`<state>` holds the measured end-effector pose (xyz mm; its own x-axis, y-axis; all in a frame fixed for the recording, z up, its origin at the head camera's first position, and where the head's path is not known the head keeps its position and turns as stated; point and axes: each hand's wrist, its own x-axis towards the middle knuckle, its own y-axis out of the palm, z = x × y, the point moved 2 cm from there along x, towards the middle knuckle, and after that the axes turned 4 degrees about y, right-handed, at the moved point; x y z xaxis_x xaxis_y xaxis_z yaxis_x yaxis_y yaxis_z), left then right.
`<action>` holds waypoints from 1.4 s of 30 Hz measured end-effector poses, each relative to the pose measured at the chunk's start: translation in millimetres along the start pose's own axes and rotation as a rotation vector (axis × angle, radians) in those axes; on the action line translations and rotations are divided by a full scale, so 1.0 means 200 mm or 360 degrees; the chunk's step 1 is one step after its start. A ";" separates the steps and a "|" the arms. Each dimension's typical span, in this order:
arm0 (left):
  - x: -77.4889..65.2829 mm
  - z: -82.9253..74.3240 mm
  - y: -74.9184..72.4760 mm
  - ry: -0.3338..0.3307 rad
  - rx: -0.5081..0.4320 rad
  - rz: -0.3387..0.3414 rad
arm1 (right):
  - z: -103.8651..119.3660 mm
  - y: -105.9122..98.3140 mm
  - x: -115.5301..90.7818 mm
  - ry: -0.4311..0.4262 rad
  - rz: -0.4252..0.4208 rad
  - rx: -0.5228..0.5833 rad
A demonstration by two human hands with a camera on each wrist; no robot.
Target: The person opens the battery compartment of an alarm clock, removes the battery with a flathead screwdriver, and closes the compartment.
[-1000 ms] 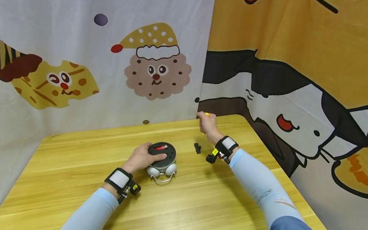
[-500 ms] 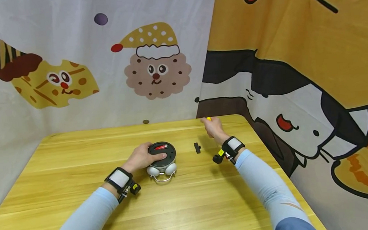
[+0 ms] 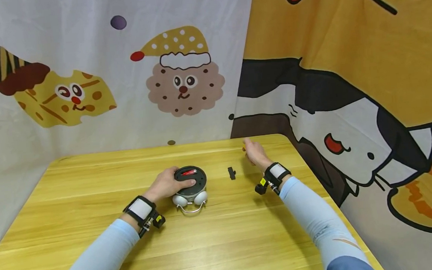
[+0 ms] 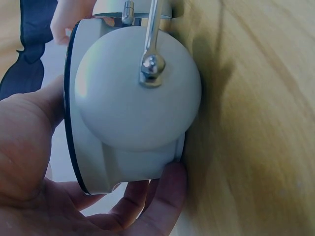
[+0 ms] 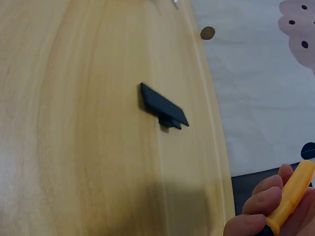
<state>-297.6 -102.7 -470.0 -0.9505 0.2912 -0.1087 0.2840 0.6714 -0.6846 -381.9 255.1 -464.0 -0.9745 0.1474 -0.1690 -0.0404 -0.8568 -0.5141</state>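
A twin-bell alarm clock (image 3: pixel 192 190) lies face down on the table, its black back up and a red battery (image 3: pixel 189 172) showing in the open compartment. My left hand (image 3: pixel 166 184) grips its side, thumb across the back and fingers curled round the white casing (image 4: pixel 133 167) in the left wrist view. To the right of the clock lies the small black battery cover (image 3: pixel 232 173), seen on edge with its clip (image 5: pixel 170 123) in the right wrist view. Beyond it, near the far edge, my right hand (image 3: pixel 257 153) holds a screwdriver (image 5: pixel 294 189) by its yellow handle; the shaft is hidden.
The wooden table (image 3: pixel 195 248) ends at a far edge close to the right hand. Behind it hangs a printed cloth (image 3: pixel 97 141) with cartoon figures, and it continues along the right side.
My right hand, with the screwdriver, has moved a little right and down in the head view, and has turned so less of the yellow handle shows. The left hand and clock stay put.
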 end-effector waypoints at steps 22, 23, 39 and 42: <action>0.00 0.00 -0.01 0.0025 0.0016 -0.0004 | -0.04 -0.06 0.00 -0.0021 -0.0077 -0.0613; 0.00 0.00 -0.01 0.0025 0.0016 -0.0005 | -0.05 -0.06 0.00 -0.0037 -0.0085 -0.0661; 0.01 0.02 0.00 0.0000 -0.0016 0.0004 | -0.10 -0.08 0.00 -0.0090 -0.0127 -0.0868; 0.01 0.02 0.01 -0.0001 -0.0021 0.0002 | -0.11 -0.07 0.00 -0.0105 -0.0143 -0.0902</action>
<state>-299.9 -104.1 -474.3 -0.9503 0.2913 -0.1101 0.2867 0.6801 -0.6748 -375.9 278.3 -474.9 -0.9852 0.1605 -0.0603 -0.0169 -0.4409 -0.8974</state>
